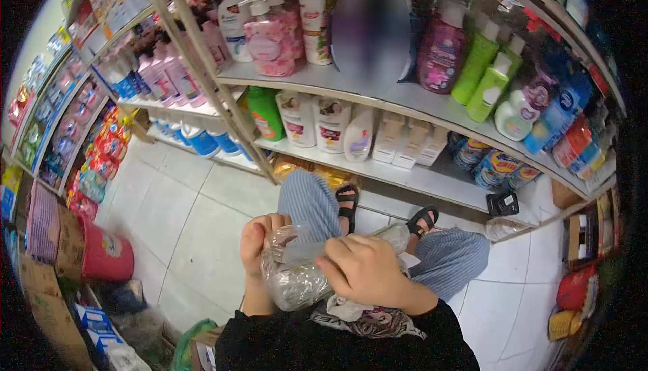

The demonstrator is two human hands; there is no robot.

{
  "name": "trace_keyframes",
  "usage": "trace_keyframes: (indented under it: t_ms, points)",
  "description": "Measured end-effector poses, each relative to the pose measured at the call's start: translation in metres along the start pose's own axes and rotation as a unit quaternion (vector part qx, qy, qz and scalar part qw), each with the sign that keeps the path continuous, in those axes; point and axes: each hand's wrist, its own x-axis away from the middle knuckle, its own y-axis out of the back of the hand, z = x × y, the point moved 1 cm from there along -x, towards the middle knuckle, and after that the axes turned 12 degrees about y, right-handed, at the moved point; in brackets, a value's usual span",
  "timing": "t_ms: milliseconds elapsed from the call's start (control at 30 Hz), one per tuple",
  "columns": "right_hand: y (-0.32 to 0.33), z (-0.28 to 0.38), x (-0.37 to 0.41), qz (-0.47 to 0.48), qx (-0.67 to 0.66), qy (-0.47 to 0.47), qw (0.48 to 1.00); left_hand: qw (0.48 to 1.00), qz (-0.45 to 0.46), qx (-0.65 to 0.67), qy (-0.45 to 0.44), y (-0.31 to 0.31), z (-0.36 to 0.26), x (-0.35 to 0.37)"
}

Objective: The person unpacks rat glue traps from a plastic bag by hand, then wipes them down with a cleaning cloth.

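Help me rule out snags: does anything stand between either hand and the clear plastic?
Nothing visible does. The left hand and right hand both hold the clear plastic directly; the lower shelf stands beyond them, out of the way.

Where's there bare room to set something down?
Widest: pale floor tiles between the pink bin and left hand. More tile right of the right trouser leg. Lower shelf: narrow bare strip before the white boxes. Crowded: upper shelf, lined with bottles; between left and right hand, clear plastic.
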Motion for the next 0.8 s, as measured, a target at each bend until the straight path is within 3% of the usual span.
trace_keyframes:
  t_ms: [233, 300, 500, 800]
  points:
    - [0.000, -0.007, 0.004, -0.027, -0.016, -0.013, 0.999, 0.999, 0.024, 0.013, -0.019, -0.003, 0.007, -0.005]
    - [0.000, -0.008, 0.003, -0.023, -0.013, -0.016, 1.000, 0.998, -0.034, 0.007, -0.053, -0.003, 0.008, -0.006]
    - [-0.005, -0.014, 0.002, -0.040, -0.015, -0.015, 0.999, 0.994, -0.024, -0.059, -0.084, -0.003, 0.006, -0.010]
    - [-0.012, -0.023, -0.004, -0.042, -0.018, -0.014, 0.999, 0.990, -0.059, -0.014, -0.125, 0.005, 0.008, -0.020]
